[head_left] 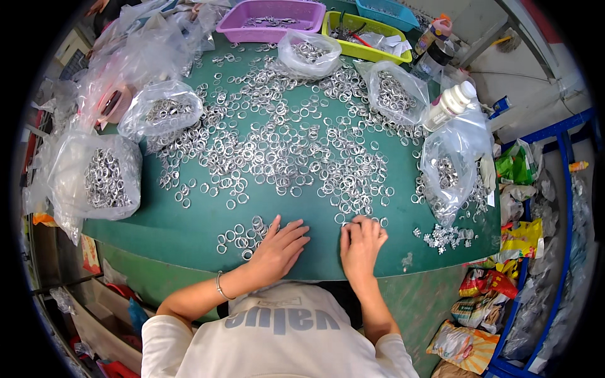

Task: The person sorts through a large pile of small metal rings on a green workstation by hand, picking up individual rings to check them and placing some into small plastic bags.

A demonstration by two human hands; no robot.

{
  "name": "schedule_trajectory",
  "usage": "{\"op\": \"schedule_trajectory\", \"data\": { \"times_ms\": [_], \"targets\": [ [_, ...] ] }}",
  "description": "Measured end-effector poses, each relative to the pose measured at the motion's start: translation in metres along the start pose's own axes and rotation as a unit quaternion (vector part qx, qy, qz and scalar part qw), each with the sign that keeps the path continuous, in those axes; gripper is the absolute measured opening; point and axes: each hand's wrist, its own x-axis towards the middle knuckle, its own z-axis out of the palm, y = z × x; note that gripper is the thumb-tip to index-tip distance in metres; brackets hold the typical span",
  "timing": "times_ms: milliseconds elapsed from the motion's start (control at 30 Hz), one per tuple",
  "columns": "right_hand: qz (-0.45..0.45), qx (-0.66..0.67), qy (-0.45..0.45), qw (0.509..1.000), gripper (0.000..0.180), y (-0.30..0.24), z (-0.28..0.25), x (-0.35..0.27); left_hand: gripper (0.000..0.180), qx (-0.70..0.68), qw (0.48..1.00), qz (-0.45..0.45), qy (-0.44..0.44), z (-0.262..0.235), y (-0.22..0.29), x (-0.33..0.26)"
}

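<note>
Head view | metal rings (283,148) | 5 clear bags (104,176) around | hands (280,249) at table (189,230) edge

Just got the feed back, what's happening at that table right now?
A person leans over a green table strewn with small metal rings. The left hand lies flat beside a small cluster of rings; the right hand fingers rings at the pile's near edge. Clear bags of rings ring the table.

The right hand (361,242) curls its fingers (353,228) over something too small to make out; the clear plastic bags of silver metal rings (104,179) blur together inside
</note>
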Motion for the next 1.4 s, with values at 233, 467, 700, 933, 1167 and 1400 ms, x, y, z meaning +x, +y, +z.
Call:
{"op": "schedule_trajectory", "data": {
  "times_ms": [233, 467, 700, 933, 1167, 1400],
  "targets": [
    [-0.018, 0.056, -0.01, 0.998, 0.011, -0.017, -0.001, -0.004, 0.033, -0.029, 0.999, -0.038, 0.011, -0.001, 0.007, -0.011],
    [-0.078, 0.235, -0.066, 0.967, 0.012, -0.038, 0.0, -0.016, 0.039, -0.051, 0.996, -0.064, 0.042, -0.004, 0.009, -0.028],
    [0.09, 0.035, 0.007, 0.995, 0.04, 0.034, -0.021, 0.029, 0.038, 0.073, 0.995, 0.038, -0.049, 0.009, 0.022, -0.015],
    [-0.016, -0.017, -0.091, 0.996, 0.069, 0.007, 0.027, 0.014, 0.034, 0.084, 0.995, -0.019, 0.04, 0.018, 0.006, -0.019],
    [-0.085, 0.029, -0.04, 0.995, 0.049, 0.031, 0.037, 0.065, 0.031, -0.12, 0.99, 0.019, 0.065, 0.007, 0.024, -0.03],
    [-0.142, 0.255, -0.169, 0.941, 0.036, -0.024, 0.006, 0.027, 0.024, -0.631, 0.71, -0.284, -0.132, -0.011, 0.035, -0.1]
  ]
}}
